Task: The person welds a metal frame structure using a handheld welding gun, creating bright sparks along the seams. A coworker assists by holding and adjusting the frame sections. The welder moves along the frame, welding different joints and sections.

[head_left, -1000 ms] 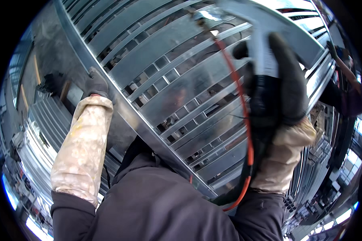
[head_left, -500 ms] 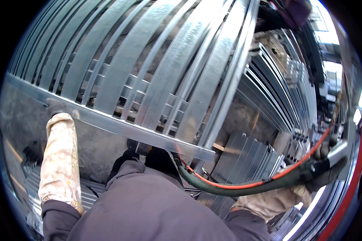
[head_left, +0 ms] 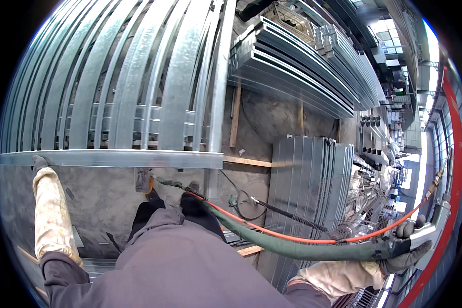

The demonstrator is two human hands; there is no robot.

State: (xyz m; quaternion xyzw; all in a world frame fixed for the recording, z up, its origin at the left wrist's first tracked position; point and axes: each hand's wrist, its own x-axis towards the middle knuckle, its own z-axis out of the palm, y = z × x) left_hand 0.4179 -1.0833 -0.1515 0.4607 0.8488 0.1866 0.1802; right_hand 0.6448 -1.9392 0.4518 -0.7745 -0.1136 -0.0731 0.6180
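In my right hand (head_left: pixel 408 251), which wears a dark grey glove, is the handle of a silver welding gun (head_left: pixel 437 223). Its thin nozzle points up, with a brass fitting beside it. A thick green-sleeved cable (head_left: pixel 297 251) and an orange hose (head_left: pixel 272 229) run from the gun across my front toward the floor near my feet. My left hand (head_left: pixel 40 163), also gloved, is closed over the front rail (head_left: pixel 113 159) of a large galvanized steel frame at the left. Many flat bars (head_left: pixel 133 77) run away from that rail. The fingertips of my left hand are partly hidden.
Stacks of steel profiles (head_left: pixel 303 77) lie at the far right of the frame, with more long profiles (head_left: pixel 297 179) nearer me. Wooden strips (head_left: pixel 249 161) and a black cable (head_left: pixel 287 219) lie on the concrete floor. A red beam (head_left: pixel 454 133) curves along the right edge.
The view has swung to the right, so the frame appears farther left and level. My left hand stays on the rail. The welding gun's nozzle has come into view at the right.
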